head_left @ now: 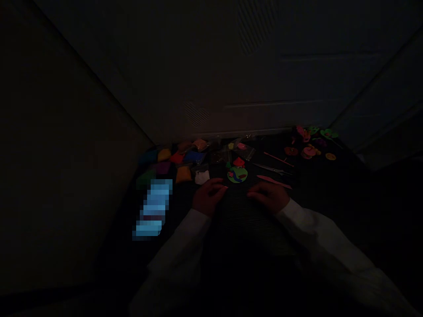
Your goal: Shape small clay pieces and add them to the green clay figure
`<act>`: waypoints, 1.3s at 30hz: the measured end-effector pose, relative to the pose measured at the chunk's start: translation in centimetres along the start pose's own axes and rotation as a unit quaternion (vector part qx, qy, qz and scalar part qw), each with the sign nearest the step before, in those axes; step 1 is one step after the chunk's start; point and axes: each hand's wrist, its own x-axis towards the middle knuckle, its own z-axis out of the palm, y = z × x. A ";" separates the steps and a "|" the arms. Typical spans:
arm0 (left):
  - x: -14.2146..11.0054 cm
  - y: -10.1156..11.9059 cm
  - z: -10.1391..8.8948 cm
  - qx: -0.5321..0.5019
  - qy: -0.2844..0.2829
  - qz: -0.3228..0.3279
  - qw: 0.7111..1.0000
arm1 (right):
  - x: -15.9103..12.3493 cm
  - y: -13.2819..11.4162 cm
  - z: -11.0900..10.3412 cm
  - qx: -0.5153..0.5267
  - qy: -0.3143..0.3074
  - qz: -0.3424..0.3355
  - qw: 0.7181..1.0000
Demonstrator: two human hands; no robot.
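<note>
Very dim. Left hand (206, 197) and right hand (271, 197) loosely curled; cannot tell whether either pinches anything small. Green clay disc (237, 175) lies just beyond, between them. Scissors (273, 169) lie beyond right hand: a blind reach (poor light) could nick fingers or dent disc.

In dim light I curl the fingers of my left hand (205, 199) and right hand (272, 198), apart, near a round green multicoloured clay-like disc (238, 176) on the dark bench (239, 224); grey metal scissors (277, 170) lie beyond a flat pink tool (272, 180).
</note>
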 end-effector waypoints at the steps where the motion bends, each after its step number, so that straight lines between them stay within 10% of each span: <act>1: 0.0 0.0 0.0 0.001 0.002 0.001 1.000 | 0.0 0.0 0.0 0.001 0.007 0.005 1.000; 39: 0.1 -0.2 -0.1 -0.010 0.016 -0.002 1.000 | 0.2 -0.2 -0.7 0.005 0.080 -0.026 0.996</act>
